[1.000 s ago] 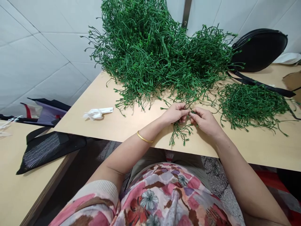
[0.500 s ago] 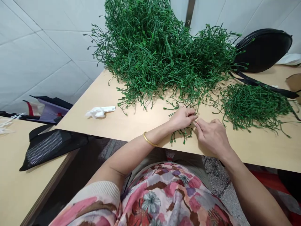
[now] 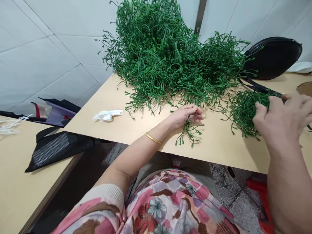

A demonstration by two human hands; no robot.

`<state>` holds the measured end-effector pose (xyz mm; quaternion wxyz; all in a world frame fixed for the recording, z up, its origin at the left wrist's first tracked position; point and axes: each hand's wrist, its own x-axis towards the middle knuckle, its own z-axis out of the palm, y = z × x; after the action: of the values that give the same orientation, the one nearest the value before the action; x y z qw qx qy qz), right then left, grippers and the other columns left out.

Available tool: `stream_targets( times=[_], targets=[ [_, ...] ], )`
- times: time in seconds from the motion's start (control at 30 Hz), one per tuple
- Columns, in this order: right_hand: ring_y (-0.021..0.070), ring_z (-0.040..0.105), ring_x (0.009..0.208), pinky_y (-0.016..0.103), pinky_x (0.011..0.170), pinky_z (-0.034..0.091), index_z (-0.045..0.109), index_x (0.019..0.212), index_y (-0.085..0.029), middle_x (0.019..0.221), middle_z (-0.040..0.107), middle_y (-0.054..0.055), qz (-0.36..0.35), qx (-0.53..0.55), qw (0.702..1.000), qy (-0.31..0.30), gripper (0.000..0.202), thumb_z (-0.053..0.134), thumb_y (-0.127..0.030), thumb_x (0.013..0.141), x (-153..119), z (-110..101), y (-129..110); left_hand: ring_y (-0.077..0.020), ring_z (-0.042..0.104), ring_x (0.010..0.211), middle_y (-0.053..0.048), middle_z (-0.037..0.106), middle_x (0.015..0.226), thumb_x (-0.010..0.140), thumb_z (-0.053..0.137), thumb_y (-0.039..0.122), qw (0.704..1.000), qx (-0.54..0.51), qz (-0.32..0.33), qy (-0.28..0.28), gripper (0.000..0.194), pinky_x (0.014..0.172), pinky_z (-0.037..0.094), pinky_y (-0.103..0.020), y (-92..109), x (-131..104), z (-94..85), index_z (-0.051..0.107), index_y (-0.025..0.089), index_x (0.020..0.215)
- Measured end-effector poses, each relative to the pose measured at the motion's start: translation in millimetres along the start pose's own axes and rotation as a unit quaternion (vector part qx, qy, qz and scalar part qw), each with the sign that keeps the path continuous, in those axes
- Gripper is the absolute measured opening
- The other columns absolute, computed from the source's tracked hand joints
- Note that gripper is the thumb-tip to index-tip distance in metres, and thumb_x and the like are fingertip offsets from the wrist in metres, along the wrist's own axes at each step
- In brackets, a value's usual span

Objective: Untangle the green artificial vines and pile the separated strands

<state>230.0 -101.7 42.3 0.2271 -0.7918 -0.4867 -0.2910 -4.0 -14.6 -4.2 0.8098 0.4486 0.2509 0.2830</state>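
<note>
My left hand is closed around the stem part of a green plastic plant sprig. The sprig's thin branches hang below my fingers, just over the tabletop. Its upper end is hidden in my grip. To the right, my right hand is over a smaller pile of green sprigs, covering much of it. Thumb and fingers there are apart, and I see nothing held between them. Beyond my left hand rises a large heap of the same green sprigs.
Against the wall at the back right leans a black rounded bag with its strap on the table. A crumpled white tissue pack lies at the left. A black mesh bag rests at the side table.
My right hand has left my left hand and moved right, over the smaller pile. My left hand keeps the sprig, its fingers turned slightly. The view has shifted a little.
</note>
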Motion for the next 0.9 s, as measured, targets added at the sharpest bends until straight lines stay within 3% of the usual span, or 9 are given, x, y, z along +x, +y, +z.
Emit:
stream_targets(
  times=[0.1,0.2,0.27,0.33,0.4,0.5,0.6,0.73,0.9],
  targets=[
    [0.0357,0.050,0.104,0.053,0.083,0.034,0.068,0.091,-0.015,0.104,0.063,0.019,-0.072,0.135,0.985,-0.079,0.024,0.051,-0.030,0.082,-20.6,-10.6,-23.2,-0.0134,0.064,0.080,-0.007,0.067,0.079,0.087,0.051,0.030,0.999,-0.046,-0.007,-0.001,0.021,0.080,0.050,-0.029,3.5,-1.0,-2.4,0.059,0.012,0.080],
    [0.0243,0.060,0.087,0.040,0.076,0.044,0.066,0.096,-0.020,0.094,0.067,0.010,-0.130,0.383,0.886,-0.228,0.026,0.047,-0.035,0.087,-46.9,-20.0,-64.9,-0.0129,0.064,0.079,-0.006,0.068,0.082,0.086,0.053,0.033,0.998,-0.064,0.002,0.012,0.022,0.085,0.049,-0.030,3.4,-2.1,-3.3,0.061,0.013,0.083],
    [0.0260,0.058,0.097,0.041,0.083,0.044,0.063,0.103,-0.020,0.103,0.066,0.011,-0.183,0.425,0.847,-0.263,0.029,0.055,-0.038,0.083,-62.7,-18.5,-91.0,-0.0133,0.064,0.079,-0.006,0.069,0.082,0.084,0.055,0.035,0.998,-0.065,0.013,0.019,0.023,0.087,0.047,-0.031,2.3,-1.9,-4.0,0.062,0.013,0.083],
    [0.0281,0.056,0.097,0.044,0.085,0.041,0.062,0.104,-0.018,0.101,0.066,0.012,-0.208,0.407,0.845,-0.276,0.030,0.059,-0.036,0.080,-74.2,-13.4,-107.7,-0.0144,0.064,0.081,-0.007,0.069,0.082,0.083,0.057,0.036,0.998,-0.060,0.026,0.020,0.024,0.087,0.047,-0.030,1.8,-0.7,-5.6,0.062,0.013,0.083],
    [0.0251,0.057,0.087,0.041,0.080,0.042,0.064,0.094,-0.018,0.089,0.066,0.009,-0.181,0.411,0.842,-0.299,0.019,0.054,-0.030,0.083,-78.9,-8.2,-111.5,-0.0150,0.064,0.082,-0.008,0.068,0.081,0.082,0.058,0.039,0.998,-0.048,0.033,0.023,0.027,0.085,0.046,-0.030,2.2,1.1,-7.6,0.063,0.012,0.084],
    [0.0175,0.055,0.071,0.031,0.066,0.043,0.064,0.080,-0.019,0.073,0.062,0.004,-0.055,0.505,0.796,-0.328,0.018,0.048,-0.026,0.085,-71.5,-2.2,-96.7,-0.0129,0.062,0.078,-0.007,0.067,0.080,0.080,0.059,0.044,0.998,0.013,0.042,0.039,0.033,0.081,0.046,-0.029,4.7,2.4,-9.1,0.064,0.011,0.085],
    [0.0131,0.052,0.064,0.026,0.059,0.042,0.063,0.076,-0.020,0.069,0.058,0.000,0.082,0.593,0.753,-0.273,0.012,0.056,-0.029,0.080,-55.9,3.7,-74.2,-0.0105,0.059,0.074,-0.005,0.065,0.075,0.080,0.058,0.046,0.989,0.129,0.065,0.045,0.034,0.075,0.044,-0.025,8.0,-0.3,-7.7,0.064,0.012,0.080],
    [0.0119,0.050,0.061,0.025,0.058,0.042,0.060,0.069,-0.019,0.065,0.054,-0.001,0.141,0.582,0.767,-0.229,0.015,0.060,-0.032,0.077,-49.1,8.5,-62.2,-0.0078,0.053,0.064,-0.001,0.059,0.064,0.078,0.059,0.046,0.962,0.250,0.098,0.047,0.037,0.063,0.040,-0.021,8.3,-6.6,-4.2,0.057,0.013,0.061],
    [0.0134,0.050,0.061,0.026,0.056,0.040,0.063,0.077,-0.018,0.066,0.056,0.001,0.061,0.535,0.784,-0.308,0.018,0.053,-0.032,0.081,-66.2,9.5,-75.7,-0.0068,0.052,0.065,0.001,0.058,0.069,0.072,0.067,0.037,0.977,0.172,0.125,0.023,0.026,0.063,0.040,-0.021,2.3,-11.6,2.5,0.061,0.013,0.076]
  ],
)
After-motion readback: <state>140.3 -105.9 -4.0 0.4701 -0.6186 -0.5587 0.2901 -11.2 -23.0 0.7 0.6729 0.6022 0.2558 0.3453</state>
